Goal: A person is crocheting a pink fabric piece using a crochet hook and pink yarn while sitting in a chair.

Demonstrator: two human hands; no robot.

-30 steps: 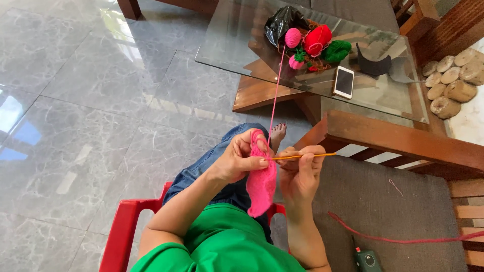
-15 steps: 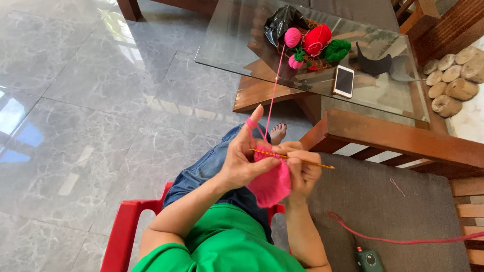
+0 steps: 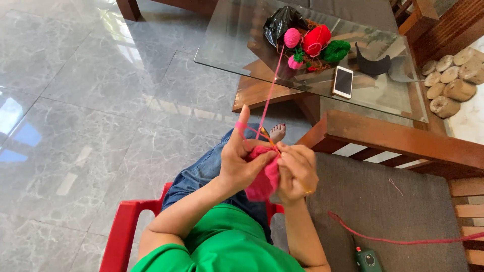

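Seen from above, a person in a green top and blue jeans sits on a red plastic chair (image 3: 123,229), working a piece of pink crochet (image 3: 263,177) over the lap. The left hand (image 3: 242,163) is closed around the left edge of the pink piece, thumb pressed on it, while its index finger stands straight up with the pink yarn (image 3: 272,88) looped over it, which seems to keep the strand taut and feeding evenly. The right hand (image 3: 297,171) is closed on a slim orange hook (image 3: 268,137), fingers curled, with the tip poking up at the top edge of the piece where the yarn meets it. The yarn runs up and away to a pink ball (image 3: 291,38) on the glass table (image 3: 227,50) ahead, so the ball can unwind freely. Beside that ball lie a red ball (image 3: 316,40), a green ball (image 3: 336,50) and a black plastic bag (image 3: 280,22), with a white phone (image 3: 343,82) near the table edge. To the right is a wooden bench with a grey cushion (image 3: 398,221), where a red cord (image 3: 403,241) trails beside a small green device (image 3: 368,259). The floor is grey marble tile (image 3: 75,126).
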